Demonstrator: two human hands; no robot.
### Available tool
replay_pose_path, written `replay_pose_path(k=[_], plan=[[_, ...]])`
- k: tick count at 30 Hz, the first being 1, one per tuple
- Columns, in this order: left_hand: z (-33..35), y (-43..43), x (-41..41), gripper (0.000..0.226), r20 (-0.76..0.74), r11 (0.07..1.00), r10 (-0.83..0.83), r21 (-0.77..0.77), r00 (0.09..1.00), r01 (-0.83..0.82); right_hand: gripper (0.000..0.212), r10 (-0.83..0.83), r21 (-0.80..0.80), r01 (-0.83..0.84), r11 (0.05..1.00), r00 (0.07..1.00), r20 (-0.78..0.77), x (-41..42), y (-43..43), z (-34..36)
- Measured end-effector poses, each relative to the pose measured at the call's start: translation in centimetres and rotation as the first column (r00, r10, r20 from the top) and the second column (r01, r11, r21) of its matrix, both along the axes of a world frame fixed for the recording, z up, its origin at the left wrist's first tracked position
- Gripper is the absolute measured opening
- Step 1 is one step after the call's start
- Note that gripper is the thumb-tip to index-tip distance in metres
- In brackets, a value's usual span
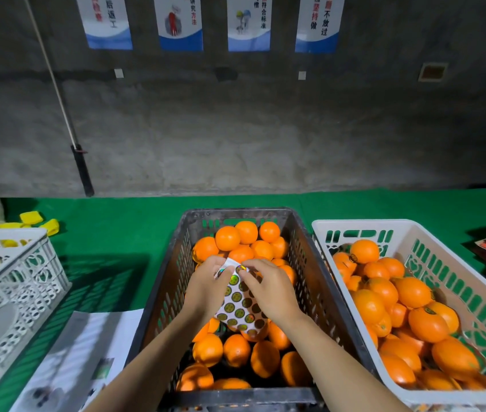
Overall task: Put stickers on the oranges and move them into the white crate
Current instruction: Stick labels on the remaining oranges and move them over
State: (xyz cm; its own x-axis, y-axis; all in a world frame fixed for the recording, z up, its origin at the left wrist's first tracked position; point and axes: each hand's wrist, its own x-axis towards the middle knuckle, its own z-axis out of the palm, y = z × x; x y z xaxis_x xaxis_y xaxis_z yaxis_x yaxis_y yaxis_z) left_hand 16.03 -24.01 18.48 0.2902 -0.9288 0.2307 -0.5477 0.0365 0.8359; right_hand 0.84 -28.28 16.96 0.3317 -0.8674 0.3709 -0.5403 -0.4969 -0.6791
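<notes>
Both hands over the dark crate (pixel 158 307), mid-table on green cloth (pixel 122 233). Left hand (pixel 206 288) gripping the sticker sheet (pixel 240 304) along its left edge, fingers curled under it, thumb on top. Right hand (pixel 268 288) at the sheet's upper right, thumb and forefinger pressed together, pinching at a round holographic sticker (pixel 241 269) near the top edge; lifted or still stuck to the backing, cannot tell. Other right fingers curled over the sheet. Sheet tilted, held above the oranges (pixel 237 242) piled in the dark crate, rows of round stickers on it, several spots near the right side dark and probably already peeled.

White crate (pixel 384 226) just right of the dark one, walls nearly touching, holding many stickered oranges (pixel 427 324), labels visible on a few.

Far left: another white lattice crate (pixel 12 286), yellow pieces (pixel 32 218) behind it. Printed paper (pixel 81 352) flat on cloth left of dark crate. Grey wall (pixel 265 129) behind, four posters (pixel 179 22) up top.
</notes>
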Motion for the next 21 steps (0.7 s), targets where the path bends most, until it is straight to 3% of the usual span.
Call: replay_pose_path(k=[5,11,14,18,21], plan=[[-0.1,-0.1,0.1,0.009,0.004,1.000,0.019,0.008,1.000,-0.019,0.022,-0.037,-0.101,0.038,0.994,0.999,0.018,-0.1,0.2,0.0],[0.1,-0.4,-0.2,0.038,-0.081,1.000,0.005,0.014,0.997,-0.003,0.014,-0.060,-0.166,0.064,0.984,0.998,0.028,-0.2,0.2,0.0],[-0.1,-0.5,-0.1,0.042,-0.045,0.999,0.025,0.033,0.999,-0.024,0.008,-0.058,-0.185,0.062,0.981,0.998,0.023,-0.2,0.0,-0.1],[0.0,-0.6,0.4,0.041,0.065,0.980,0.198,-0.013,0.978,-0.198,0.011,-0.085,-0.253,0.090,0.963,0.996,0.031,-0.1,0.0,0.0],[0.3,-0.5,1.2,0.037,0.002,0.920,0.386,-0.078,0.922,-0.385,0.014,-0.091,-0.135,0.109,0.985,0.987,0.135,0.1,0.1,0.3]])
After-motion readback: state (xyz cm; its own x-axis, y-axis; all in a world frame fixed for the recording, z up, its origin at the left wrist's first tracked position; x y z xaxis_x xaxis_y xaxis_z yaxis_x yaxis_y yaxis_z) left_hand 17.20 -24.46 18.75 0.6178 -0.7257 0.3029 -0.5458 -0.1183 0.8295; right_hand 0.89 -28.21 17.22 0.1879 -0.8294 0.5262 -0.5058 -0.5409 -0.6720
